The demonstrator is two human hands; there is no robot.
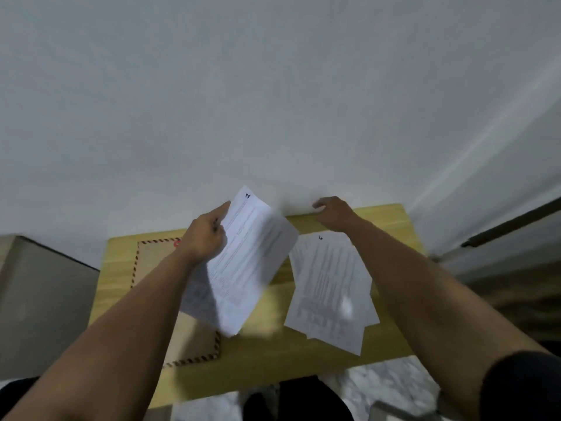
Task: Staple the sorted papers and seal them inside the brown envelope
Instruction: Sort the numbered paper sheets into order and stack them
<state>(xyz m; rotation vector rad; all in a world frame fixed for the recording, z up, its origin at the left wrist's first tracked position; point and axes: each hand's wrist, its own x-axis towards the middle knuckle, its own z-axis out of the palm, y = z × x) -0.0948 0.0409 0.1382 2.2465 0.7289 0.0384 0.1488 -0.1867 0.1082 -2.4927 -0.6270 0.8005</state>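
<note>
Two bare arms near the camera, reaching out over a small wooden table (388,212); left hand (205,238) closed on a few printed sheets (243,262), pinched by their left edge and lifted off the table, tilted, with a number written at the top corner; right hand (332,212) at the far edge of the table, fingers curled down, open or closed hard to tell; another pile of papers (331,290) lying flat below that hand; brown envelope (154,265) with striped border flat on the left, partly hidden under the left arm and lifted sheets; picture blurry.
</note>
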